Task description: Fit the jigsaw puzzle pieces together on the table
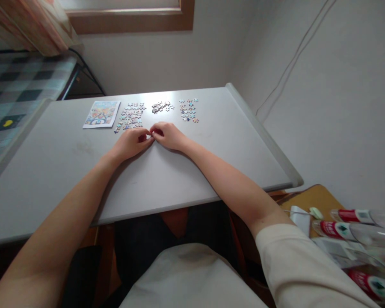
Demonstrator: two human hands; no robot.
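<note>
My left hand [132, 143] and my right hand [169, 136] meet fingertip to fingertip, low over the tabletop. Both are closed in a pinch, and whatever lies between the fingers is too small and covered to make out. Just beyond my left hand, colourful jigsaw pieces [132, 114] lie spread face up in loose rows. A heap of greyish jigsaw pieces [161, 107] sits behind my hands. Farther right is another group of coloured jigsaw pieces [189, 110]. A printed picture sheet [102, 114] with a colourful cartoon scene lies left of the rows.
The white table [192, 179] has a raised grey edge at each side. Clear plastic bottles [343, 230] with red labels lie on a wooden surface [321, 196] low at the right. A checked cloth [35, 81] covers a surface at the left. A wall stands behind.
</note>
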